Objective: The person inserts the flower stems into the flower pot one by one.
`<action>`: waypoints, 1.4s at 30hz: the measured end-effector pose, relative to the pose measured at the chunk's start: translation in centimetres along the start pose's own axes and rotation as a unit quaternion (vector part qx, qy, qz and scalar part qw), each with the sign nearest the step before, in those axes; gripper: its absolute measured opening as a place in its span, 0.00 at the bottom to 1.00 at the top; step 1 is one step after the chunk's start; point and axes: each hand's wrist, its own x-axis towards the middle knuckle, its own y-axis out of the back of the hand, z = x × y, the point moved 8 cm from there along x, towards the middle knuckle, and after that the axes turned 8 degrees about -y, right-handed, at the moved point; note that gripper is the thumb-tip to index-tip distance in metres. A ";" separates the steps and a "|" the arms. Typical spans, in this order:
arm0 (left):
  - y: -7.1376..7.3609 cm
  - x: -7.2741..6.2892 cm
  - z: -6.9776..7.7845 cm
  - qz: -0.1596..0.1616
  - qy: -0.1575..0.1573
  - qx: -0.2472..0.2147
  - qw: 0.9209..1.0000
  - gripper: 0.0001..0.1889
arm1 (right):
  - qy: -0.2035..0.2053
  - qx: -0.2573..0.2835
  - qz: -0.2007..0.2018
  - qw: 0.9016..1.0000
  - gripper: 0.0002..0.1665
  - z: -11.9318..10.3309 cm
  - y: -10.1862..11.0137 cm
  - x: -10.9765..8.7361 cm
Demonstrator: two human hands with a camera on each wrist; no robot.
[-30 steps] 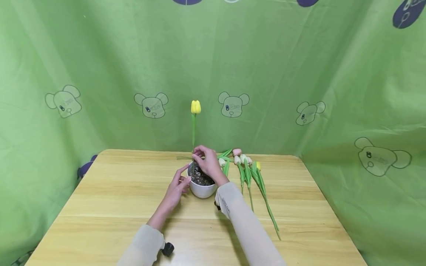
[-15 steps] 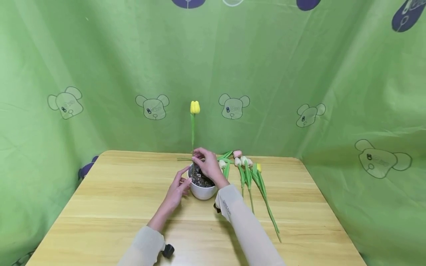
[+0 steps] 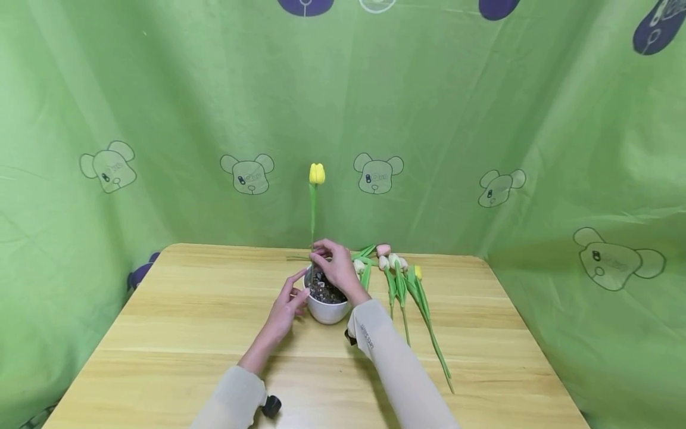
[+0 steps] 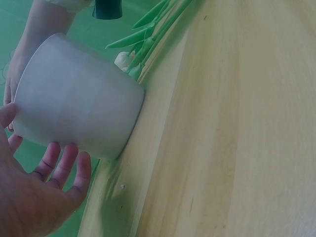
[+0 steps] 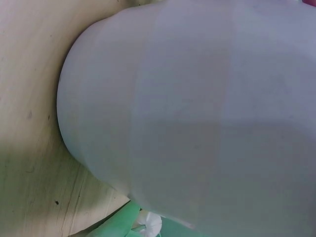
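A white flower pot filled with dark soil stands on the table. One yellow tulip rises upright at the pot's left side, its stem going down to the soil. My right hand reaches over the pot and pinches that stem low down, between thumb and fingers. Curved around the left of the pot, my left hand holds it with the thumb at the rim; in the left wrist view, its fingertips touch the pot's wall. The right wrist view is mostly filled by the pot, and the right hand's grip is out of sight there.
Right of the pot lie several tulips: a pink one, white ones and another yellow one, with long green stems. The wooden table meets a green curtain at the back and sides.
The whole scene shifts slightly downward in the head view. The tulip's head sways a little; both hands keep their places at the pot and stem.
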 end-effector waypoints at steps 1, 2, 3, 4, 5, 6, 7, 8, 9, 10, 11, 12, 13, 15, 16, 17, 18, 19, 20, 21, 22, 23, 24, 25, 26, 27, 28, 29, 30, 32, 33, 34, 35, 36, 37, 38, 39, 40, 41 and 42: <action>0.0 0.0 -0.1 0.000 0.001 0.000 1.000 0.27 | 0.002 -0.002 0.000 1.000 0.16 0.0 0.0 0.0; 0.0 0.0 -0.1 0.000 0.001 -0.001 1.000 0.27 | 0.003 -0.004 0.002 1.000 0.16 0.0 0.0 0.0; 0.0 0.0 0.0 -0.001 0.000 -0.001 1.000 0.28 | 0.004 -0.002 0.002 1.000 0.16 0.0 0.0 0.0; 0.0 0.0 0.0 -0.001 0.001 -0.002 1.000 0.28 | 0.005 -0.002 0.005 1.000 0.17 0.0 0.1 0.0; 0.0 0.0 0.0 -0.001 0.001 -0.004 1.000 0.28 | 0.004 -0.001 0.009 1.000 0.17 0.0 0.1 0.0; 0.0 0.0 0.0 -0.002 0.000 -0.006 1.000 0.28 | 0.003 0.000 0.012 1.000 0.17 0.0 0.2 0.0; -0.1 0.0 0.0 -0.001 0.000 -0.007 1.000 0.28 | 0.001 0.006 0.015 1.000 0.18 0.1 0.3 0.0; -0.1 0.0 0.0 -0.001 -0.001 -0.010 1.000 0.29 | -0.002 0.014 0.017 1.000 0.18 0.1 0.3 0.0; -0.1 0.0 0.1 0.000 -0.002 -0.009 1.000 0.29 | -0.004 0.021 0.018 1.000 0.18 0.1 0.3 0.0; -0.1 0.0 0.0 0.000 0.001 -0.010 1.000 0.29 | -0.006 0.029 0.017 0.999 0.19 0.2 0.3 0.0; -0.1 0.1 0.0 0.001 0.002 -0.011 1.000 0.29 | -0.008 0.039 0.014 0.999 0.19 0.2 0.3 0.0; -0.1 0.1 0.0 0.001 0.001 -0.010 1.000 0.29 | -0.010 0.049 0.010 0.999 0.19 0.2 0.3 0.0; 0.0 0.1 0.0 0.001 0.002 -0.007 1.000 0.29 | -0.011 0.057 0.006 0.998 0.19 0.1 0.2 -0.1; 0.0 0.1 0.0 0.000 0.000 -0.003 1.000 0.28 | -0.010 0.065 -0.001 0.998 0.19 0.0 0.2 -0.1; 0.0 0.1 0.0 -0.002 -0.001 -0.002 1.000 0.28 | -0.009 0.067 -0.005 0.998 0.19 0.0 0.2 -0.2; 0.0 0.1 0.0 -0.002 -0.003 -0.002 1.000 0.28 | -0.006 0.065 -0.006 0.998 0.18 -0.1 0.2 -0.2; 0.0 0.1 0.0 -0.003 -0.005 -0.003 1.000 0.28 | -0.002 0.064 -0.008 0.998 0.18 -0.2 0.2 -0.2; 0.0 0.1 0.0 -0.003 -0.004 -0.003 1.000 0.28 | 0.004 0.058 -0.009 0.998 0.18 -0.4 0.3 -0.2; 0.0 0.1 0.0 -0.004 -0.005 -0.003 1.000 0.27 | 0.013 0.049 -0.010 0.999 0.17 -0.5 0.3 -0.2; 0.1 0.1 0.0 -0.004 -0.005 -0.003 1.000 0.27 | 0.019 0.040 -0.014 0.999 0.17 -0.7 0.3 -0.2; 0.1 0.1 0.0 -0.005 -0.006 -0.004 1.000 0.27 | 0.026 0.031 -0.016 0.999 0.17 -0.8 0.2 -0.2; 0.1 0.1 0.0 -0.005 -0.005 -0.002 1.000 0.27 | 0.033 0.021 -0.016 0.999 0.16 -1.0 0.2 -0.2; 0.1 0.1 0.0 -0.006 -0.005 -0.001 1.000 0.27 | 0.038 0.012 -0.016 0.999 0.16 -1.1 0.2 -0.1; 0.2 0.2 0.0 -0.006 -0.004 0.002 1.000 0.27 | 0.040 0.001 -0.015 0.999 0.16 -1.1 0.1 -0.1; 0.2 0.1 0.0 -0.007 -0.004 0.003 1.000 0.27 | 0.042 -0.005 -0.014 0.999 0.16 -1.1 0.1 0.0; 0.2 0.1 0.0 -0.007 -0.004 0.004 1.000 0.28 | 0.041 -0.007 -0.013 0.999 0.17 -1.1 0.1 0.0; 0.1 0.1 0.0 -0.008 -0.003 0.005 1.000 0.28 | 0.041 -0.009 -0.009 0.999 0.17 -1.0 0.1 0.0; 0.1 0.1 0.0 -0.008 -0.002 0.005 1.000 0.28 | 0.041 -0.009 -0.006 0.999 0.17 -0.9 0.2 0.0; 0.0 0.1 0.0 -0.008 -0.002 0.005 1.000 0.28 | 0.040 -0.008 -0.005 0.999 0.17 -0.8 0.2 0.0; -0.1 0.0 -0.1 -0.008 -0.002 0.004 1.000 0.28 | 0.041 -0.008 0.000 0.999 0.17 -0.8 0.2 0.0; -0.1 0.0 -0.1 -0.008 -0.004 0.005 1.000 0.28 | 0.041 -0.010 0.002 0.999 0.17 -0.8 0.2 0.0; -0.1 0.0 0.0 -0.009 -0.005 0.005 1.000 0.28 | 0.039 -0.012 0.005 0.999 0.17 -0.7 0.2 0.0; -0.2 0.0 0.0 -0.009 -0.005 0.004 1.000 0.28 | 0.037 -0.016 0.007 0.999 0.17 -0.7 0.2 0.0; -0.2 0.0 -0.1 -0.010 -0.005 0.005 1.000 0.28 | 0.036 -0.020 0.010 0.999 0.17 -0.7 0.2 0.0; -0.2 0.0 0.0 -0.010 -0.005 0.005 1.000 0.28 | 0.034 -0.025 0.012 0.999 0.17 -0.7 0.1 0.0; -0.1 0.0 -0.1 -0.009 -0.004 0.005 1.000 0.28 | 0.030 -0.031 0.014 0.999 0.17 -0.7 0.1 0.0; -0.1 0.0 0.0 -0.009 -0.004 0.004 1.000 0.28 | 0.027 -0.034 0.015 0.999 0.18 -0.7 0.0 0.1; 0.0 0.1 -0.1 -0.008 -0.003 0.004 1.000 0.28 | 0.025 -0.038 0.016 0.999 0.18 -0.7 -0.1 0.1; 0.0 0.1 -0.1 -0.007 -0.002 0.004 1.000 0.28 | 0.023 -0.042 0.017 0.999 0.18 -0.7 -0.1 0.2; 0.1 0.1 -0.1 -0.006 -0.001 0.004 1.000 0.28 | 0.021 -0.046 0.018 0.999 0.18 -0.7 -0.2 0.2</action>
